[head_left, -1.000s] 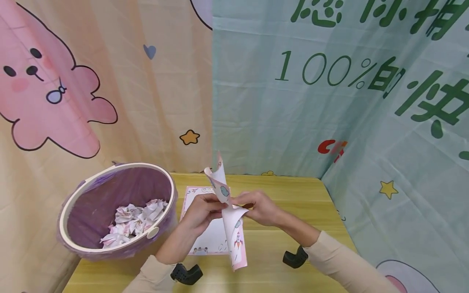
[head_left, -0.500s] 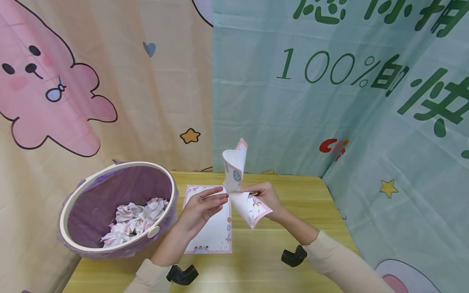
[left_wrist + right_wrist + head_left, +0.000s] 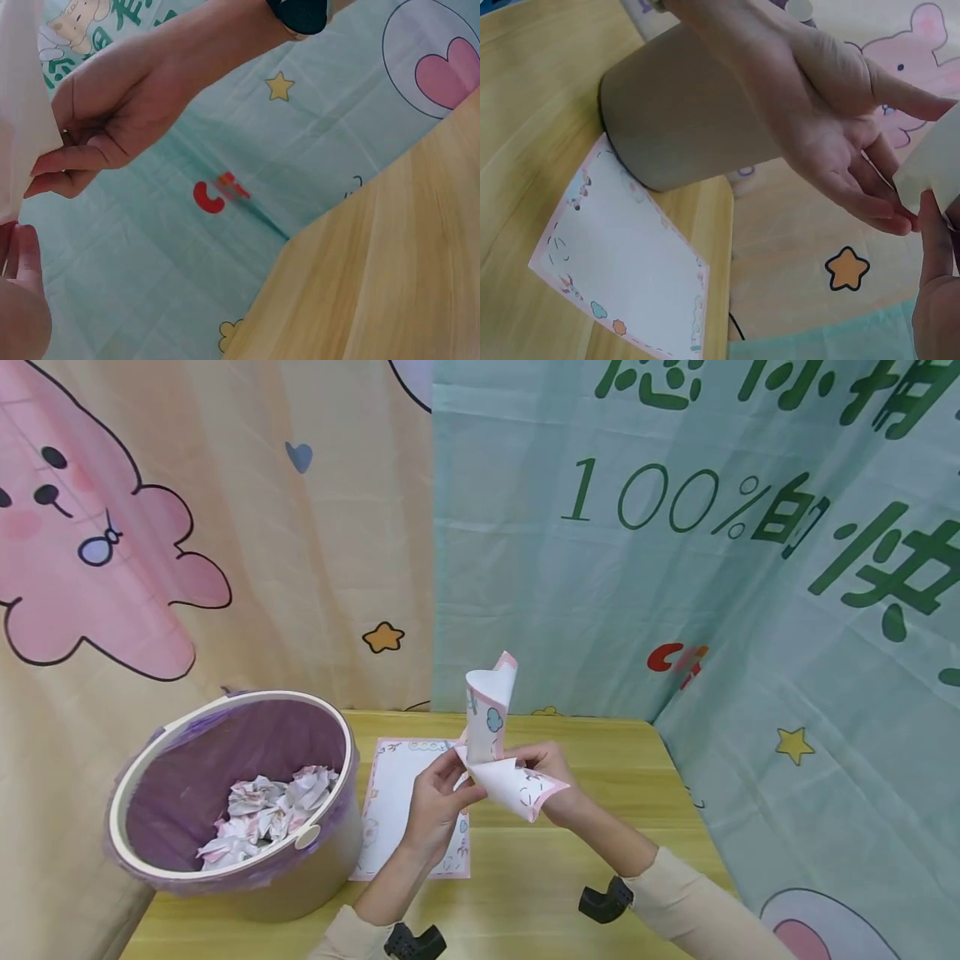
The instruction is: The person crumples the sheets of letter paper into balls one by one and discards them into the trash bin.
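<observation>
A curled, twisted sheet of paper (image 3: 487,727) with a pink printed border is held up over the table between both hands. My left hand (image 3: 435,806) pinches its left side, thumb in front and fingers behind. On the other side my right hand (image 3: 555,768) grips the sheet at its pinched middle, partly hidden by the lower flap. In the left wrist view the paper's pale edge (image 3: 22,127) hangs between the two hands. From the right wrist, the left thumb and fingers show at the edge of the sheet (image 3: 930,161).
A flat sheet of bordered paper (image 3: 397,827) lies on the wooden table (image 3: 585,893), below the left hand. To the left stands a bin (image 3: 315,868) with a purple liner and several crumpled paper balls (image 3: 262,810). Printed curtains (image 3: 540,593) enclose the table.
My left hand, spread and off the paper half a second ago, now pinches its left side. The held sheet has turned, its lower flap swinging to the right.
</observation>
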Motion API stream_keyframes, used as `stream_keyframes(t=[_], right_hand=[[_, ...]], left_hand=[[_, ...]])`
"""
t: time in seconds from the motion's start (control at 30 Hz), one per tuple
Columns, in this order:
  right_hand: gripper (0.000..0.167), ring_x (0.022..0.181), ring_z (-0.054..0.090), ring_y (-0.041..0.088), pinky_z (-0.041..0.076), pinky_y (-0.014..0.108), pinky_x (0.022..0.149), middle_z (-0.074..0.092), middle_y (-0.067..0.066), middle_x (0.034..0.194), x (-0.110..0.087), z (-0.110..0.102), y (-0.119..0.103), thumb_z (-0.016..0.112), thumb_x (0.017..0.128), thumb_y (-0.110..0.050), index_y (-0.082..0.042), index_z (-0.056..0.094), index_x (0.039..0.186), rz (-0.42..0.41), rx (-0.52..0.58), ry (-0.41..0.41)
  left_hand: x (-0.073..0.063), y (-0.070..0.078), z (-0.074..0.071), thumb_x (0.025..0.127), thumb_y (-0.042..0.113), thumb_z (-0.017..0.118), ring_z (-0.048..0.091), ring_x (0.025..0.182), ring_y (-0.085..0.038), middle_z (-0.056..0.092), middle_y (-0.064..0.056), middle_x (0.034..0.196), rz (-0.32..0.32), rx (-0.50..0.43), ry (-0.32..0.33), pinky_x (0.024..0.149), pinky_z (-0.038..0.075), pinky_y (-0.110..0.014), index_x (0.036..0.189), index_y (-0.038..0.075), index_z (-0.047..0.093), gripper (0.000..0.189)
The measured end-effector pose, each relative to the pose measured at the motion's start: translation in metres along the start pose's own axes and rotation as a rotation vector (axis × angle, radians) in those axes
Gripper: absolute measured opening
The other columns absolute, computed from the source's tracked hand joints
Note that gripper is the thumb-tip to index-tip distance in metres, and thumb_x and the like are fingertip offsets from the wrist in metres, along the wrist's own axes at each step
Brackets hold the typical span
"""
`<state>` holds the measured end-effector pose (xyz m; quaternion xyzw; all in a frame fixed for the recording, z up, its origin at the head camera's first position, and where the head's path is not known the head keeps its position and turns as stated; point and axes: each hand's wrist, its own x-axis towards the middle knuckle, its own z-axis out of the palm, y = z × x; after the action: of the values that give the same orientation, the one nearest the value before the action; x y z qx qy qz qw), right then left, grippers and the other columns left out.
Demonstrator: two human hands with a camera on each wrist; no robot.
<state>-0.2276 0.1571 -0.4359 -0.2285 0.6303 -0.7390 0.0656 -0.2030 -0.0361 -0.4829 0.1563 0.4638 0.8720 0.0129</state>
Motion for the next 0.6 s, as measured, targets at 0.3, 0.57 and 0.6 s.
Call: stream_keyframes(t=[0.3, 0.57, 0.6], right_hand=[[0.018, 0.097, 0.069, 0.022, 0.06, 0.031, 0.072, 0.072, 0.023, 0.115, 0.005, 0.006, -0.004, 0.06, 0.097, 0.01, 0.013, 0.075, 0.106, 0.019, -0.25, -0.107], [0.025, 0.115, 0.061, 0.033, 0.059, 0.041, 0.091, 0.063, 0.018, 0.123, 0.004, 0.008, -0.01, 0.069, 0.097, 0.003, 0.009, 0.072, 0.121, 0.018, -0.251, -0.206], [0.028, 0.117, 0.061, 0.035, 0.058, 0.041, 0.093, 0.061, 0.019, 0.126, 0.002, 0.007, -0.011, 0.068, 0.098, 0.002, 0.008, 0.07, 0.125, 0.021, -0.235, -0.215]], left_hand=[[0.0, -0.001, 0.001, 0.087, -0.007, 0.078, 0.067, 0.108, -0.022, 0.069, -0.015, 0.12, 0.019, -0.021, 0.127, 0.095, 0.055, -0.03, 0.113, 0.002, 0.076, 0.027], [0.006, 0.008, -0.008, 0.096, -0.01, 0.065, 0.066, 0.101, -0.013, 0.075, 0.001, 0.108, -0.01, -0.132, 0.169, 0.092, 0.053, -0.028, 0.098, 0.018, 0.081, 0.032], [0.007, 0.009, -0.01, 0.097, -0.009, 0.065, 0.066, 0.1, -0.013, 0.075, 0.002, 0.107, -0.013, -0.126, 0.178, 0.091, 0.054, -0.028, 0.097, 0.018, 0.081, 0.032]])
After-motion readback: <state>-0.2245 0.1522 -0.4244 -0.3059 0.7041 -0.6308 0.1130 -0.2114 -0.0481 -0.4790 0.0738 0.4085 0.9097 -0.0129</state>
